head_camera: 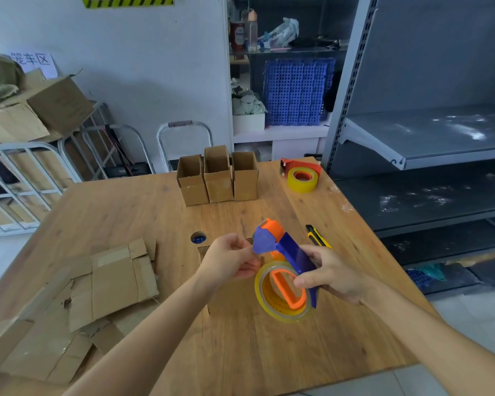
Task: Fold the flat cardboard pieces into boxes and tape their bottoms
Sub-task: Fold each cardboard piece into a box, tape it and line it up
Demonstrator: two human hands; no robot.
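My right hand (330, 274) grips a blue and orange tape dispenser (280, 247) with a roll of clear yellowish tape (282, 292), held above the wooden table (155, 212). My left hand (230, 260) pinches at the dispenser's front end, where the tape comes off. Under my hands stands a cardboard box (229, 295), mostly hidden by them. A heap of flat cardboard pieces (77, 295) lies at the table's left. Three folded boxes (217, 177) stand in a row at the far side, open tops up.
A second, red dispenser with yellow tape (302, 174) sits at the far right corner. A yellow and black utility knife (317, 237) lies right of my hands. A round hole (198, 238) is in the tabletop. Grey metal shelving (426, 138) stands close on the right.
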